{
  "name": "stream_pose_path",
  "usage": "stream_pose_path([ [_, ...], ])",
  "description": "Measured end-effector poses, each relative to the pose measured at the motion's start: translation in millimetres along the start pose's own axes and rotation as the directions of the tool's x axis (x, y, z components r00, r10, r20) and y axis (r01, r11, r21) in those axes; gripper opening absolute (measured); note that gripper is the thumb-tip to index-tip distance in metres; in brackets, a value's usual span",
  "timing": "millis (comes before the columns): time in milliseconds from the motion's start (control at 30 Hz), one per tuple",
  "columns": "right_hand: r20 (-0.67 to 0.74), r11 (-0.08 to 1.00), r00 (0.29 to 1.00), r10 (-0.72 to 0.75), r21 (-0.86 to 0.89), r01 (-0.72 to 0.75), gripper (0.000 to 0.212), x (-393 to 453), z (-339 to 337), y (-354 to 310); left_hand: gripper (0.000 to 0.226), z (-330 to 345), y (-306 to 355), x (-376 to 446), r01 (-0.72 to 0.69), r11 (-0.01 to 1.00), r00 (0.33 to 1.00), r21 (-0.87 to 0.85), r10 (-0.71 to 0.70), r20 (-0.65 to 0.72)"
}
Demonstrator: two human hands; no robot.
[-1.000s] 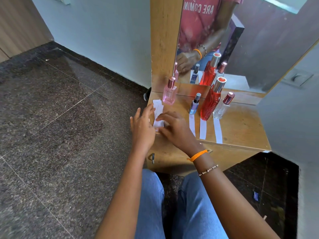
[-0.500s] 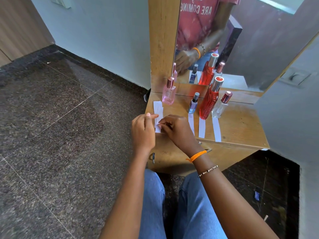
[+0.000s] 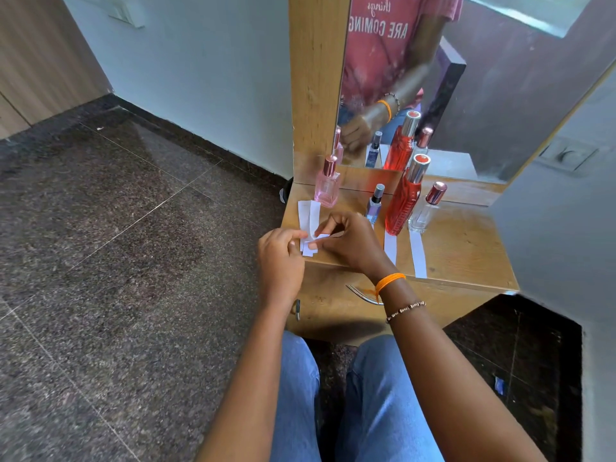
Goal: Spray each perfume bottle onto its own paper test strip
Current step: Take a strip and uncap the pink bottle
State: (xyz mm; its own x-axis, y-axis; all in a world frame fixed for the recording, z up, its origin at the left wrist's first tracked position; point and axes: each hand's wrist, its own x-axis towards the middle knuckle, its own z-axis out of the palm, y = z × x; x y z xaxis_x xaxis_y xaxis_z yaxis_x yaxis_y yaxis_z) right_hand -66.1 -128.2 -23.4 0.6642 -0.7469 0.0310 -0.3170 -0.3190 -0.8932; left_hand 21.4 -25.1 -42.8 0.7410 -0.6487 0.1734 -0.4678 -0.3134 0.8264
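Several perfume bottles stand on a wooden shelf (image 3: pixel 466 248): a pink square bottle (image 3: pixel 327 188) at the left, a small purple bottle (image 3: pixel 375 205), a tall red bottle (image 3: pixel 405 201) and a clear bottle (image 3: pixel 426 210) with a rose cap. White paper strips (image 3: pixel 418 253) lie in front of the red and clear bottles. A small stack of strips (image 3: pixel 308 216) lies before the pink bottle. My left hand (image 3: pixel 281 261) and my right hand (image 3: pixel 353 243) both pinch the near end of that stack, and one strip end is lifted.
A mirror (image 3: pixel 466 78) in a wooden frame rises behind the shelf and reflects the bottles and a person in a red shirt. A metal handle (image 3: pixel 363 293) sits on the cabinet front below. Dark stone floor lies to the left; a grey wall closes the right.
Both hands went from lying flat on the strip stack to pinching its near end. One strip's end has come up between the fingers.
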Motion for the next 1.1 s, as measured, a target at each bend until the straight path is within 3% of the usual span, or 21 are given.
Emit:
stream_pose_path([
  [200, 0.103, 0.997, 0.995, 0.003, 0.08, -0.011, 0.029, 11.8, -8.2, 8.7, 0.051, 4.6, -4.0, 3.9, -0.116, 0.98, 0.988, 0.16, 0.098, 0.117],
  [367, 0.156, 0.986, 0.986, -0.052, 0.165, 0.026, 0.032, 10.2, -12.6, 9.0, 0.052, 2.5, 1.7, 3.5, -0.229, 0.912, 0.968, 0.34, 0.176, 0.181],
  [433, 0.056, 0.98, 0.995, -0.077, 0.188, 0.065, 0.033, 8.7, -10.8, 9.6, 0.052, 3.5, 3.6, -0.8, -0.233, 0.893, 0.969, 0.386, 0.182, 0.164],
  [500, -0.141, 0.981, 0.985, -0.099, 0.151, 0.12, 0.035, 7.4, -6.6, 10.5, 0.054, 5.6, 7.2, -6.2, -0.217, 0.874, 0.974, 0.435, 0.166, 0.153],
  [600, -0.376, 0.98, 0.912, -0.162, 0.048, 0.194, 0.04, 3.4, -3.1, 1.3, 0.056, 9.4, 13.6, -10.8, -0.207, 0.832, 0.977, 0.515, 0.146, 0.158],
  [700, -0.504, 0.955, 0.82, -0.271, -0.038, 0.293, 0.03, 0.1, -8.7, -18.6, 0.052, 10.3, 18.4, -11.8, -0.207, 0.802, 0.977, 0.559, 0.143, 0.157],
  [867, -0.585, 0.91, 0.71, -0.392, -0.133, 0.393, 0.024, -5.6, -15.3, -39.9, 0.046, 7.9, 23.8, -5.4, -0.194, 0.807, 0.977, 0.557, 0.109, 0.182],
  [933, -0.553, 0.894, 0.706, -0.442, -0.212, 0.394, 0.024, -12.5, -11.1, -32.3, 0.046, 5.2, 22.6, 1.7, -0.208, 0.827, 0.973, 0.522, 0.121, 0.196],
  [1033, -0.493, 0.888, 0.738, -0.46, -0.25, 0.386, 0.029, -20.1, -2.1, -13.6, 0.047, -1.6, 27.1, 8.1, -0.188, 0.925, 0.982, 0.33, 0.166, 0.095],
  [1100, -0.457, 0.878, 0.75, -0.478, -0.26, 0.402, 0.036, -24.0, 2.9, -7.0, 0.04, -5.2, 35.4, 11.0, -0.054, 0.994, 0.998, 0.093, 0.051, 0.034],
])
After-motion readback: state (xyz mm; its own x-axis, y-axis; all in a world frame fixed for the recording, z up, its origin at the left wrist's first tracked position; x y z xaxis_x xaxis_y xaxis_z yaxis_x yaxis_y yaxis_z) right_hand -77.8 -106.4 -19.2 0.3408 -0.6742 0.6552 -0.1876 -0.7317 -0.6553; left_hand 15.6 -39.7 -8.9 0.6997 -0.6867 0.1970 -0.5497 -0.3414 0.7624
